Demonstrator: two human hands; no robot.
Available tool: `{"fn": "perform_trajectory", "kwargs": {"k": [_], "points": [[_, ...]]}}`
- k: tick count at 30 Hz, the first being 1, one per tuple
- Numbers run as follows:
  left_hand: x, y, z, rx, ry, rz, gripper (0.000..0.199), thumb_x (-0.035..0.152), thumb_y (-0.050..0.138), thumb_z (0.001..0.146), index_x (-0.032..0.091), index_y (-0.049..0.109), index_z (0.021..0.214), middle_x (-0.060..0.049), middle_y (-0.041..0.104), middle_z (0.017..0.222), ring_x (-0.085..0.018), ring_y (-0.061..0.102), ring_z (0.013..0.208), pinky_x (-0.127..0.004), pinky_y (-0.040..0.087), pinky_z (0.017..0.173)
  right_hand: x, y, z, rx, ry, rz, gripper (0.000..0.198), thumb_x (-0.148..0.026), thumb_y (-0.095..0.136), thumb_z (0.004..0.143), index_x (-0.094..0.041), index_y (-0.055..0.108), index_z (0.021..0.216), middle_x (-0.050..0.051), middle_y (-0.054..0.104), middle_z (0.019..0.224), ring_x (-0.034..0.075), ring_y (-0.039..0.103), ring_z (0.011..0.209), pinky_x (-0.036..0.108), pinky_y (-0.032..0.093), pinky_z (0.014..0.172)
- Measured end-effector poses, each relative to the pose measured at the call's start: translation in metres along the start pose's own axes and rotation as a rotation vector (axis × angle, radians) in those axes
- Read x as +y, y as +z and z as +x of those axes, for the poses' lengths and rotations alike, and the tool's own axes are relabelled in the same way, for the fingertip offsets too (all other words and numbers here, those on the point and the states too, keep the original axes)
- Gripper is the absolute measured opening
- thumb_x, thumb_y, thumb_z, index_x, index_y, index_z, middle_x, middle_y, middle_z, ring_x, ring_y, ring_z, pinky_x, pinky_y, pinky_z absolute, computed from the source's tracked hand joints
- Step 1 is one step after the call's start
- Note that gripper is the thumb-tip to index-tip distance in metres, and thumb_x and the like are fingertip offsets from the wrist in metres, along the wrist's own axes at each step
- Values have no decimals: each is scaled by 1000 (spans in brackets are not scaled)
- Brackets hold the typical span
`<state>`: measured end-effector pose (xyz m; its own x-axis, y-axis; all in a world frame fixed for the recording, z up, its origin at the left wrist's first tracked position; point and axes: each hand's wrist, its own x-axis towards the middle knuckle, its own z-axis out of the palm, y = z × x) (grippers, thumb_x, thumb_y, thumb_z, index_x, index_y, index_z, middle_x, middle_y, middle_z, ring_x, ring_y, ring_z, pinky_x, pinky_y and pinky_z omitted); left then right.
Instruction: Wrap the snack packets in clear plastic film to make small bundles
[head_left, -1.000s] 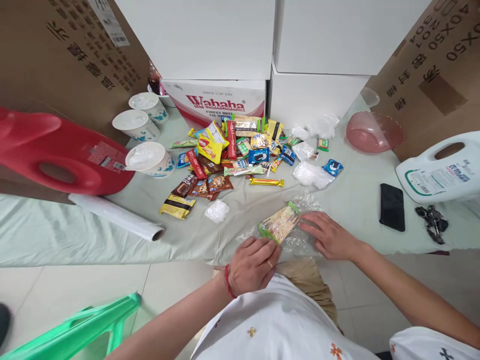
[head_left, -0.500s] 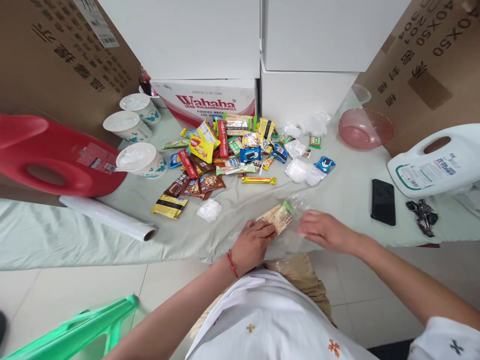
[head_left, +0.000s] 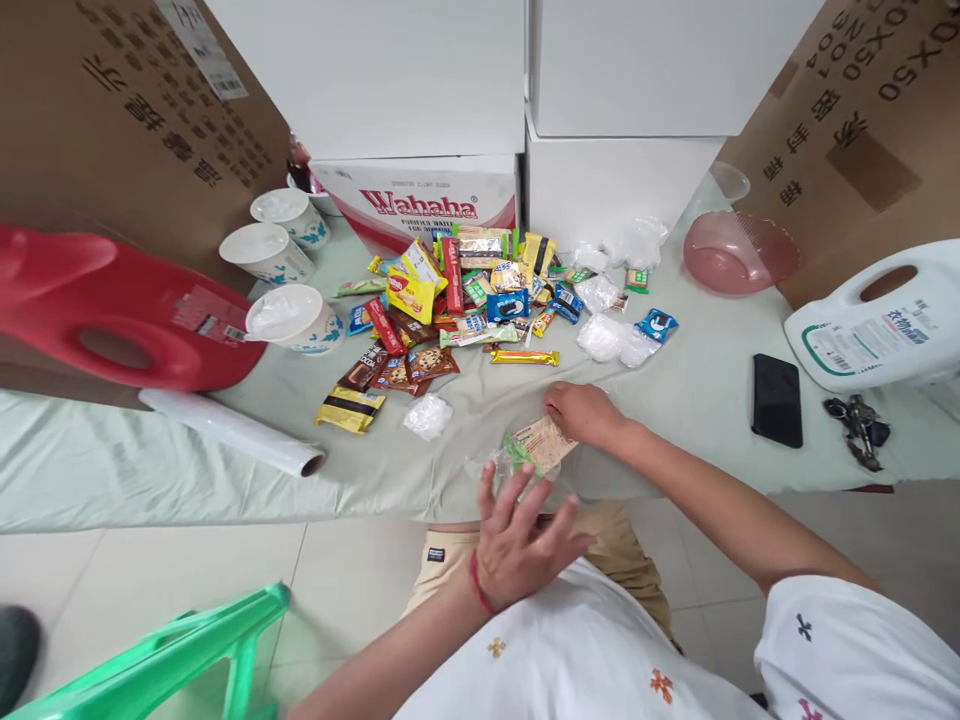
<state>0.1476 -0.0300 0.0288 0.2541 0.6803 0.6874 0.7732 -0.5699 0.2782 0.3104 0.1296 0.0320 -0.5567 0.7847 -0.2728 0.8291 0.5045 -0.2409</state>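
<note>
A: What step is this?
B: Wrapping, I'd judge: the snack (head_left: 545,441) lies in loose clear film (head_left: 486,462) at the near edge of the worktop (head_left: 697,400), near the middle.
A: And the hands?
B: The left hand (head_left: 527,545) is spread wide, fingers apart, on the near side of the snack and seemingly above it, with nothing in its grasp. The right hand (head_left: 589,412) is narrow, its fingers bunched at the snack's far right corner. Its fingertips are hidden, so I can't tell whether they pinch the packet, the film or both.
A: So what does the next move call for?
B: To my eye, the left hand down on the near side as a steady stop, while the right brings film snugly across. A light touch, I'd think; the film could cling or bunch up.
A: How does the snack look?
B: Flat and oblong, pale beige with small print I can't read, and green at its left end. It lies at a slant. It may be one packet or two overlapped; I can't tell.
A: Does the film cover it?
B: Some lies loose around the left end. How much goes over the top is too clear to make out.
A: Anything close by?
B: A white crumpled wad (head_left: 427,416) to the left, the roll (head_left: 225,428) farther left, and the pile (head_left: 480,290) on the far side.
</note>
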Motion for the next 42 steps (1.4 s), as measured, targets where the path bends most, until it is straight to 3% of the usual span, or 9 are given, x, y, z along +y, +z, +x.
{"fn": "perform_trajectory", "kwargs": {"k": [3,7,9,15,19,26,34,38,42], "points": [[-7,22,6,-86,-175,101,10,26,66,92,27,72,100,-7,73,99,-28,62,112,-55,36,111,8,-3,-1,-3,-19,19,28,-27,47,102,-17,73,98,10,72,104,21,67,87,27,38,69],[-70,26,0,-274,-727,139,20,28,57,94,22,73,84,-8,72,85,-29,63,93,-46,45,87,40,-4,7,-26,-63,291,16,-26,60,95,-17,73,99,4,71,88,16,64,80,23,40,70],[-94,16,-9,-305,-823,186,18,33,61,91,21,74,88,-10,71,86,-31,61,92,-45,46,84,58,-4,11,13,-39,419,16,-22,65,89,-15,73,101,3,69,87,15,62,76,24,43,71],[-72,-24,-6,161,-383,264,16,14,58,88,18,68,99,-10,66,89,-26,61,90,-42,45,86,83,-6,-10,338,-9,361,31,-33,55,97,-16,70,118,12,68,112,23,61,99,34,46,90],[-41,-15,27,-98,-18,-96,33,8,52,91,23,68,116,-7,75,104,-22,64,107,-40,43,98,81,4,-37,343,173,294,49,-53,52,98,-17,64,129,12,70,107,28,57,103,39,42,95],[-60,48,28,-604,-49,-137,44,16,44,101,31,60,139,-3,63,146,-23,48,142,-55,16,124,84,11,-51,264,204,563,28,-47,62,85,-20,67,79,5,61,85,20,55,81,32,44,76],[-64,55,8,-586,-65,-135,45,20,42,105,35,54,145,-1,58,152,-20,42,148,-54,13,126,67,13,-51,244,471,940,46,-60,72,74,-19,63,93,0,62,80,12,49,58,24,39,50],[-56,57,13,-602,-91,-140,45,19,45,103,35,56,144,-3,58,151,-21,44,147,-57,19,125,33,9,-37,425,410,816,29,-48,64,84,-19,64,80,-2,57,65,13,50,59,24,41,57],[-63,52,18,-597,-159,-284,43,13,47,98,31,68,130,-5,67,139,-24,47,144,-64,20,124,-25,21,-25,459,247,614,19,-32,56,93,-20,70,91,5,66,86,19,62,79,30,50,74]]}}
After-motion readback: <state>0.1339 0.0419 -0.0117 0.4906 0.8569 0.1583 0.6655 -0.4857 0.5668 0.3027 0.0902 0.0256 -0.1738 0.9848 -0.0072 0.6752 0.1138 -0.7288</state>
